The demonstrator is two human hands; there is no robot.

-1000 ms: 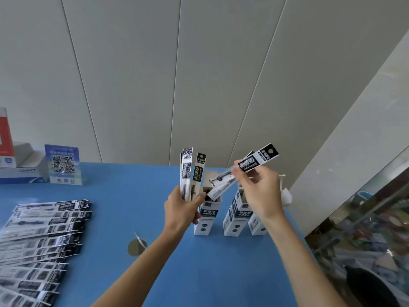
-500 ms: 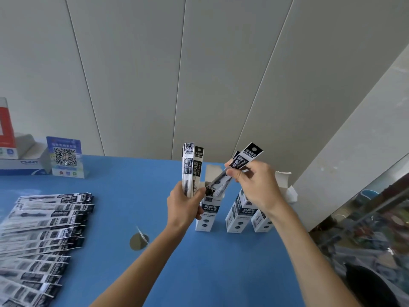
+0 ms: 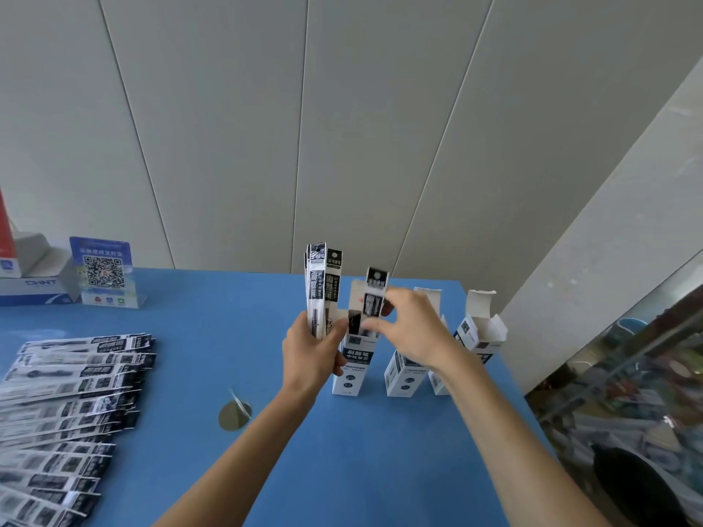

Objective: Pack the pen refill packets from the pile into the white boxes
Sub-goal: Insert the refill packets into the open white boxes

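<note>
Pile of pen refill packets (image 3: 68, 405), fanned flat along the left edge of the blue table (image 3: 213, 355); a QR-code stand (image 3: 103, 271) and stacked cartons (image 3: 30, 283) lie at the far left corner. A round grommet (image 3: 234, 414) sits in the tabletop near the centre. Left hand (image 3: 312, 355) clenched round a small upright bundle of packets (image 3: 322, 287), held just left of the first white box (image 3: 353, 359). Right hand (image 3: 414, 332) pinches a single packet (image 3: 374, 294) by its upper part; the packet stands nearly vertical with its lower end at or inside the box mouth, though blur hides how deep it sits. Two further white boxes, middle (image 3: 403, 378) and right (image 3: 481, 332), stand to the right with flaps up; the right one shows an open mouth.

Step in hand, as judged: seating one packet in the first box. Done well, the packet stays aligned with the box's long axis and clear of the raised flap, sliding down without buckling; the light, tall box may tip, so the left hand's closeness could steady it.
</note>
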